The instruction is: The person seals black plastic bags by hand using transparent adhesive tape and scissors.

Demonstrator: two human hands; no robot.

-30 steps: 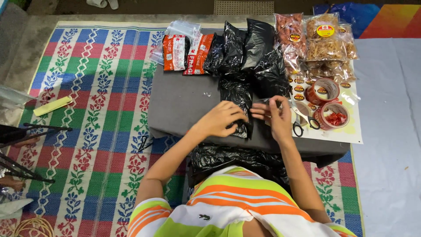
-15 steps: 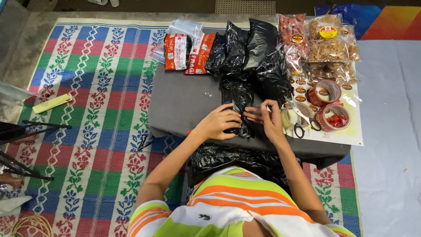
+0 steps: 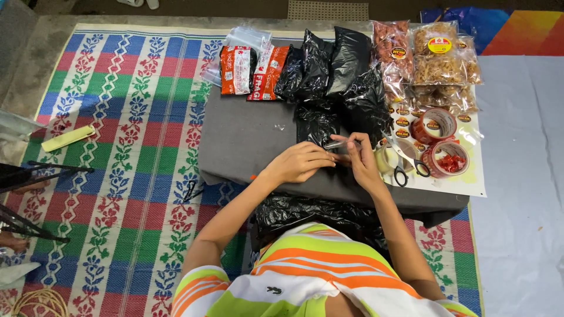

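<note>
A small black plastic packet (image 3: 316,122) lies on the grey low table (image 3: 247,147) in front of me. My left hand (image 3: 298,163) rests at the packet's near end with its fingers curled against it. Just to its right, my right hand (image 3: 359,157) pinches a short clear shiny strip (image 3: 336,144), apparently tape, with the fingertips of both hands almost touching over the packet's near edge. The hands hide the packet's near end.
Behind the packet stand several black bags (image 3: 335,64), two orange packets (image 3: 252,70) and clear snack bags (image 3: 435,61). At the right are tape rolls (image 3: 435,124), scissors (image 3: 405,167) and a sticker sheet. A black plastic bag (image 3: 311,214) lies in my lap. A patterned mat (image 3: 117,135) lies at the left.
Both hands have drawn closer together at the packet's near end. The right hand now holds the clear strip out towards the left hand.
</note>
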